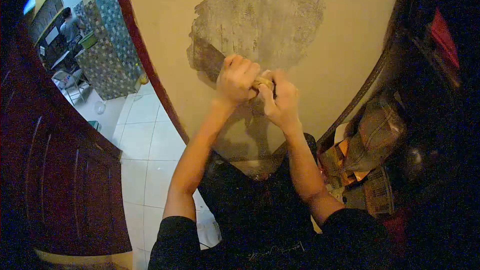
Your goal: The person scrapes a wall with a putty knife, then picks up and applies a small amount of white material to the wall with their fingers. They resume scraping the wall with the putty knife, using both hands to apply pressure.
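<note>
Both my hands are closed around a scraper held against a cream wall (350, 30). Its broad dark blade (207, 59) lies at the lower left edge of a rough grey patch (260, 15), where the cream surface is gone. My left hand (237, 79) wraps over the scraper near the blade and hides where blade and handle join. Just to its right, my right hand (281, 99) grips the end of the light wooden handle (263, 83). The shadow of my hands falls on the wall below.
A dark red panelled door (75, 185) stands open at the left. Beyond the doorway, a white tiled floor (145, 140) leads to a room with a person (71, 27), a folding chair (71, 85) and a mosaic-tiled pillar (107, 65). Bags (375, 135) and a basket (378, 192) crowd the right.
</note>
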Demonstrator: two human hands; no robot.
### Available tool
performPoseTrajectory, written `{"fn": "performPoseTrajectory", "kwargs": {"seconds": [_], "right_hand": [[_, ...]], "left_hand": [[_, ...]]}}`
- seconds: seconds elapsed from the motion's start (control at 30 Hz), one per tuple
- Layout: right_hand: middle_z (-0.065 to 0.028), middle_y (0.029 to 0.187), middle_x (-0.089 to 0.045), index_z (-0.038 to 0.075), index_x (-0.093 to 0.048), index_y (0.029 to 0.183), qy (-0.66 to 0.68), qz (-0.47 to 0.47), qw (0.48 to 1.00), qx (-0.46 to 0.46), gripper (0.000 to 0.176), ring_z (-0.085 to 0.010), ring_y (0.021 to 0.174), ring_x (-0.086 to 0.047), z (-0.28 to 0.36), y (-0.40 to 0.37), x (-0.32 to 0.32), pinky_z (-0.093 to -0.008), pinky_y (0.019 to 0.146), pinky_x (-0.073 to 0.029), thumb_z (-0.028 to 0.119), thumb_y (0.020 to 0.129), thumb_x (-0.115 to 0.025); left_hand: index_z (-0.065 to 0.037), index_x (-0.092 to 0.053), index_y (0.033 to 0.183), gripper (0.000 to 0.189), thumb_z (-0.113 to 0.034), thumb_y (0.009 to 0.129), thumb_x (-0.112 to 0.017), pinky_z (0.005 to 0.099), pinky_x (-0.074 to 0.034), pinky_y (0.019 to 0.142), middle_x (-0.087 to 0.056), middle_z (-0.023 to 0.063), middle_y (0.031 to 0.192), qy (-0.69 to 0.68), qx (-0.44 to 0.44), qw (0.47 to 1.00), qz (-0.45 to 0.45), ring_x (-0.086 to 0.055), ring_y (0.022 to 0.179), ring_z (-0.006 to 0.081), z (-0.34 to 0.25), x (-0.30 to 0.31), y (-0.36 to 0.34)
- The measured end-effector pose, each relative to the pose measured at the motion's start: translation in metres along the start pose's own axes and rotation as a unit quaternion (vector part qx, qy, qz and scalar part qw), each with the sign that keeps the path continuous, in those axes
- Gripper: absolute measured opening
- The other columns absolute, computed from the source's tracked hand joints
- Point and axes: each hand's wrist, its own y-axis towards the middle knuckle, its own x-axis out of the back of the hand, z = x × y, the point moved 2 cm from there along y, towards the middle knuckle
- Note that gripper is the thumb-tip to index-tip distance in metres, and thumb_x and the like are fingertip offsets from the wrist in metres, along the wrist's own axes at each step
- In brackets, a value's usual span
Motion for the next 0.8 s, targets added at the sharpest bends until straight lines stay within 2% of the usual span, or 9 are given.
{"fn": "performPoseTrajectory", "kwargs": {"seconds": [0.03, 0.17, 0.27, 0.33, 0.47, 0.57, 0.63, 0.73, 0.8], "right_hand": [[-0.022, 0.075, -0.062, 0.003, -0.054, 0.096, -0.001, 0.063, 0.998, -0.009, 0.024, -0.0387, 0.064, -0.061, 0.0, 0.0, 0.001, -0.0455, 0.055, -0.047, 0.024, 0.085, -0.056], [-0.0226, 0.074, -0.061, 0.002, -0.054, 0.098, -0.058, 0.116, 0.991, -0.029, 0.026, -0.0397, 0.062, -0.06, -0.009, -0.005, -0.011, -0.0472, 0.054, -0.047, 0.025, 0.087, -0.054], [-0.0198, 0.07, -0.06, 0.0, -0.052, 0.1, -0.098, 0.069, 0.992, 0.023, 0.023, -0.0388, 0.064, -0.059, -0.015, -0.011, -0.021, -0.0438, 0.055, -0.045, 0.02, 0.089, -0.052], [-0.0197, 0.072, -0.06, 0.0, -0.051, 0.098, -0.05, 0.032, 0.998, 0.009, 0.023, -0.0398, 0.064, -0.059, -0.014, -0.013, -0.024, -0.0457, 0.057, -0.045, 0.021, 0.089, -0.053], [-0.0218, 0.076, -0.062, -0.003, -0.054, 0.108, -0.075, 0.079, 0.994, 0.01, 0.037, -0.0404, 0.062, -0.059, -0.014, -0.009, -0.026, -0.0487, 0.055, -0.047, 0.029, 0.087, -0.052], [-0.0209, 0.081, -0.059, -0.002, -0.055, 0.099, -0.082, 0.057, 0.993, 0.058, 0.037, -0.0398, 0.073, -0.057, -0.009, 0.001, -0.02, -0.0489, 0.066, -0.044, 0.031, 0.083, -0.056], [-0.0165, 0.082, -0.055, 0.002, -0.056, 0.093, -0.082, -0.029, 0.988, 0.128, 0.035, -0.037, 0.078, -0.052, -0.005, 0.006, -0.012, -0.0473, 0.077, -0.038, 0.033, 0.078, -0.059], [-0.0147, 0.082, -0.049, 0.005, -0.056, 0.092, -0.073, -0.117, 0.974, 0.18, 0.033, -0.0339, 0.079, -0.046, 0.007, 0.015, -0.003, -0.0459, 0.08, -0.034, 0.033, 0.075, -0.06], [-0.0146, 0.082, -0.049, 0.005, -0.056, 0.092, -0.079, -0.125, 0.971, 0.186, 0.033, -0.0336, 0.079, -0.046, 0.005, 0.019, -0.004, -0.0456, 0.079, -0.034, 0.033, 0.074, -0.06]], "left_hand": [[-0.008, -0.057, 0.079, 0.019, -0.022, 0.068, -0.063, 0.0376, -0.041, 0.083, -0.053, 0.0067, 0.07, 0.002, -0.014, 1.0, 0.013, -0.054, 0.075, 0.0268, 0.005, -0.001, 0.001], [-0.008, -0.057, 0.079, 0.019, -0.022, 0.068, -0.062, 0.0378, -0.041, 0.083, -0.053, 0.0072, 0.068, -0.014, -0.067, 0.997, 0.026, -0.054, 0.076, 0.0269, 0.014, -0.005, 0.003], [-0.009, -0.058, 0.081, 0.017, -0.021, 0.069, -0.061, 0.0356, -0.045, 0.075, -0.054, 0.0062, 0.069, -0.021, -0.092, 0.995, 0.042, -0.055, 0.072, 0.025, 0.009, -0.009, 0.005], [-0.012, -0.059, 0.082, 0.012, -0.019, 0.073, -0.059, 0.0331, -0.047, 0.061, -0.055, 0.0041, 0.067, 0.035, -0.075, 0.995, 0.05, -0.056, 0.064, 0.0221, 0.004, -0.012, 0.002], [-0.013, -0.058, 0.075, 0.007, -0.02, 0.077, -0.059, 0.0319, -0.044, 0.048, -0.053, 0.0022, 0.062, 0.009, -0.109, 0.994, -0.008, -0.054, 0.054, 0.0198, 0.021, -0.018, -0.005], [-0.013, -0.056, 0.069, 0.013, -0.021, 0.079, -0.061, 0.0325, -0.042, 0.044, -0.049, 0.0017, 0.056, 0.015, -0.131, 0.99, -0.041, -0.052, 0.05, 0.0194, 0.027, -0.021, -0.007], [-0.014, -0.057, 0.067, 0.015, -0.022, 0.079, -0.063, 0.0319, -0.04, 0.042, -0.047, 0.0014, 0.054, 0.002, -0.138, 0.988, -0.062, -0.051, 0.048, 0.0188, 0.028, -0.02, -0.004], [-0.014, -0.057, 0.068, 0.016, -0.023, 0.079, -0.064, 0.0317, -0.04, 0.044, -0.047, 0.0006, 0.053, -0.034, -0.149, 0.986, -0.061, -0.051, 0.048, 0.0185, 0.03, -0.019, -0.005], [-0.014, -0.057, 0.067, 0.017, -0.023, 0.079, -0.064, 0.0315, -0.04, 0.044, -0.046, 0.0002, 0.053, -0.031, -0.158, 0.985, -0.064, -0.051, 0.049, 0.0181, 0.032, -0.023, -0.007]]}}
